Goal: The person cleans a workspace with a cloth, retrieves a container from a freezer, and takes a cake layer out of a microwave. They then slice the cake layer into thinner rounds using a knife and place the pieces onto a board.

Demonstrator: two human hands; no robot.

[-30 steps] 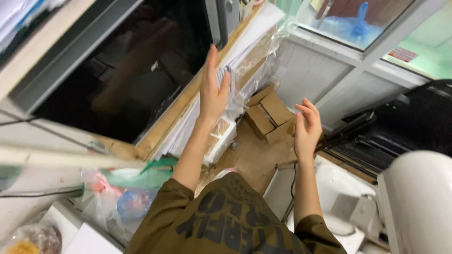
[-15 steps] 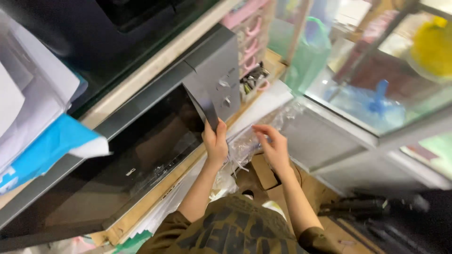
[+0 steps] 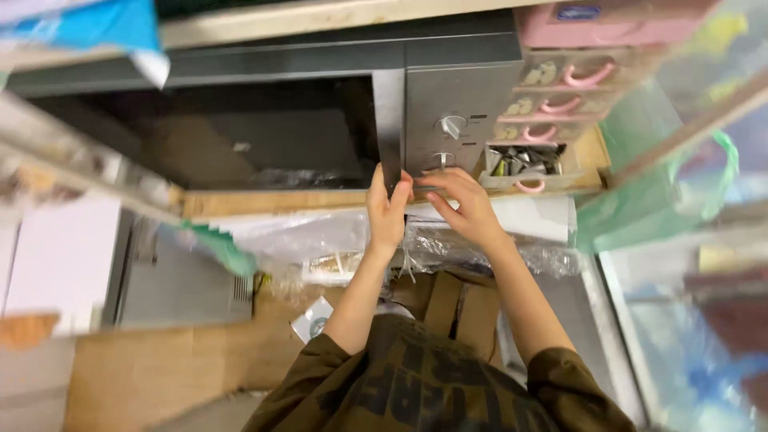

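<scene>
Two hands: both raised to the lower front edge of a grey metal microwave oven with two round knobs; the left hand lies with fingers wrapped on the bottom of the oven's vertical door strip; the right hand pinches at the underside of the control panel, though what it grips, if anything, I cannot tell
Oven: on a pale wooden shelf, its dark door window to the left
Beside it: a pink plastic mini drawer unit with curved handles touching the oven's right side; its lowest drawer stands open, full of small metal bits
Below the shelf: crinkled clear plastic wrapping; brown cardboard boxes
Room: a translucent green plastic bag hanging at the right; white boards at the left; cluttered, cramped storage
</scene>
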